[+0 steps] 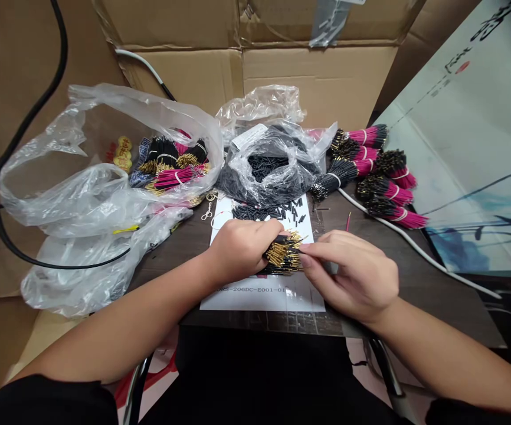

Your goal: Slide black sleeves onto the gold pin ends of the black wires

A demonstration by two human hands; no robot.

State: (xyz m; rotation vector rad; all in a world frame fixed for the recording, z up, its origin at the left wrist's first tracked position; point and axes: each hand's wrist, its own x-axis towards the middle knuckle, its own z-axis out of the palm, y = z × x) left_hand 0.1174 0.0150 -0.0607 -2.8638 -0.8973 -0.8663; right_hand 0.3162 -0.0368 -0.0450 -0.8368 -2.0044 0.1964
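Dark tabletop [441,313], printed paper sheet [259,298] on it. Left hand [242,251] closed firmly around a bundle of gold-pinned black wires [284,255] above the sheet (pins splayed); right hand [348,274] half open, fingers touching the bundle.

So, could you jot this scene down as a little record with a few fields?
Left hand: grips gold-tipped wire bundle
Right hand: fingertips on that bundle
Beneath: printed paper
Behind: black tubes in plastic bag
Right side: pink wire bundles on table
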